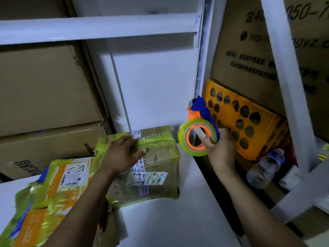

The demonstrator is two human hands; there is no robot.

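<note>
A brown cardboard parcel (156, 168) wrapped in yellowish tape lies on the white table (170, 220), with shipping labels on its near side. My left hand (122, 152) rests flat on its top, fingers straight. To the right of the parcel, my right hand (219, 145) grips a tape dispenser (198, 132) with a blue and orange frame. It carries a roll of clear yellowish tape and is held in the air beside the parcel's far right corner.
A second taped parcel (53, 191) with orange labels lies at the near left. Large cartons (46, 90) fill the shelves on the left. An orange perforated crate (245, 122) and a plastic bottle (265, 168) sit at the right, behind a white shelf post (284, 82).
</note>
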